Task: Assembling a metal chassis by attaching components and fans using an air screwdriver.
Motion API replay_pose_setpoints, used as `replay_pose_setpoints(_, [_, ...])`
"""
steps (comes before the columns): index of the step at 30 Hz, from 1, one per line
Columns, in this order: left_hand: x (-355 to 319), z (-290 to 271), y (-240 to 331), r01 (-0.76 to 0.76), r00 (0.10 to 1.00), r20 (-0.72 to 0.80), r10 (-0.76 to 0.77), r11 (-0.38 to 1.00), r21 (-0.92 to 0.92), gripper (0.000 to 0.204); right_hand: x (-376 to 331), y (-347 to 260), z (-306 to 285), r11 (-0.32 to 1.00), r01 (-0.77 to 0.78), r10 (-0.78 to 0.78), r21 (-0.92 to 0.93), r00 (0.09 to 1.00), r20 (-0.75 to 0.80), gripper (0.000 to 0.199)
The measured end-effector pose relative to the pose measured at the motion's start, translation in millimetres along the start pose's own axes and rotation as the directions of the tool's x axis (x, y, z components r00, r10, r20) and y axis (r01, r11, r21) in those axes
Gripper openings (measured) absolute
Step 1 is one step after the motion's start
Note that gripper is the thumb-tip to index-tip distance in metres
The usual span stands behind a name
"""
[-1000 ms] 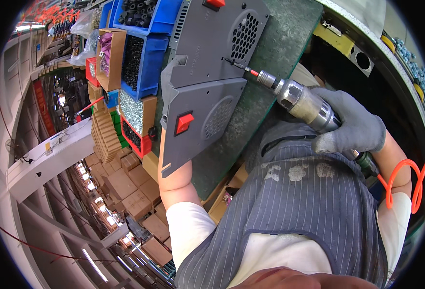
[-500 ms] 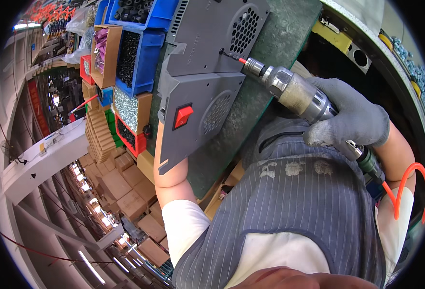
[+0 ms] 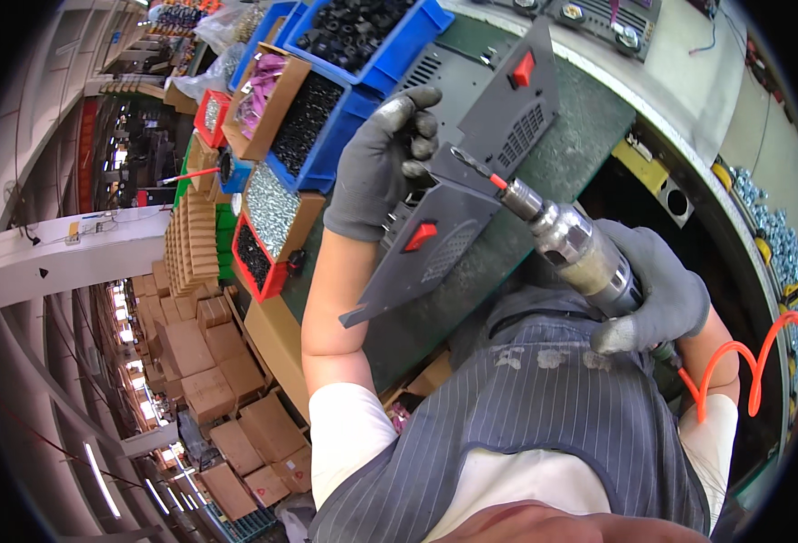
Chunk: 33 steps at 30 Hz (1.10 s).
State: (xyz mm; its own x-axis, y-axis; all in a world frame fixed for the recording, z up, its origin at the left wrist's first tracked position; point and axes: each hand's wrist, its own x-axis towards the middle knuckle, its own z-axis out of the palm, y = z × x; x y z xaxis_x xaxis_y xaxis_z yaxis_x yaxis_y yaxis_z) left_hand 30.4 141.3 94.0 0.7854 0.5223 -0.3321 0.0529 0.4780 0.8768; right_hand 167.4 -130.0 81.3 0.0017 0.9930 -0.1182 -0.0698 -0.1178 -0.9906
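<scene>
My right hand [image 3: 661,288], in a grey glove, is wrapped round a metal air screwdriver [image 3: 584,253] with an orange coiled hose. Its long bit [image 3: 476,166] points up and left over the grey metal panels. The near panel [image 3: 440,244] carries a red rocker switch [image 3: 422,236] and vent slots. Beyond it stands a second panel [image 3: 535,95] with a red switch [image 3: 522,70] and a vent grid. My gloved left hand [image 3: 379,154] is raised beside the panels, its fingers curled in; whatever they hold, if anything, is hidden.
Blue bins [image 3: 349,113] of black parts stand left of the panels. Beside them are a cardboard box [image 3: 268,100] with a purple bag, a carton of silvery screws [image 3: 274,206] and a red bin [image 3: 259,256]. The green bench top [image 3: 575,118] lies under the panels.
My left hand has come out from behind the near panel and is now raised. The screwdriver's bit has left a hole in a panel. The panels have shifted and turned.
</scene>
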Motion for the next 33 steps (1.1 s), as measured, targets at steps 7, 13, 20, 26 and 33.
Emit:
replay_pose_setpoints(7, [-19,26,15,-0.328,0.923,-0.014,0.385,0.804,0.495,0.048,17,-21,4,0.996,0.024,-0.018,0.084,0.997,-0.075,0.069])
replay_pose_setpoints(13, [-29,38,24,-0.382,0.91,0.095,0.404,0.726,0.572,0.051,22,-25,6,0.997,0.031,-0.025,0.069,0.996,-0.086,0.069])
replay_pose_setpoints(20, [-34,35,29,-0.372,0.928,0.21,0.307,0.754,0.541,0.051,20,-18,8,0.987,0.016,-0.008,0.162,0.999,-0.05,0.067])
replay_pose_setpoints(26, [-33,38,37,-0.345,0.935,0.272,0.226,0.753,0.561,0.051,19,-15,9,0.977,-0.02,0.029,0.213,0.999,-0.036,0.063])
replay_pose_setpoints(33, [-38,48,46,-0.311,0.95,0.262,0.172,0.629,0.713,0.057,19,-10,5,0.992,0.106,-0.101,0.071,0.993,-0.064,0.064])
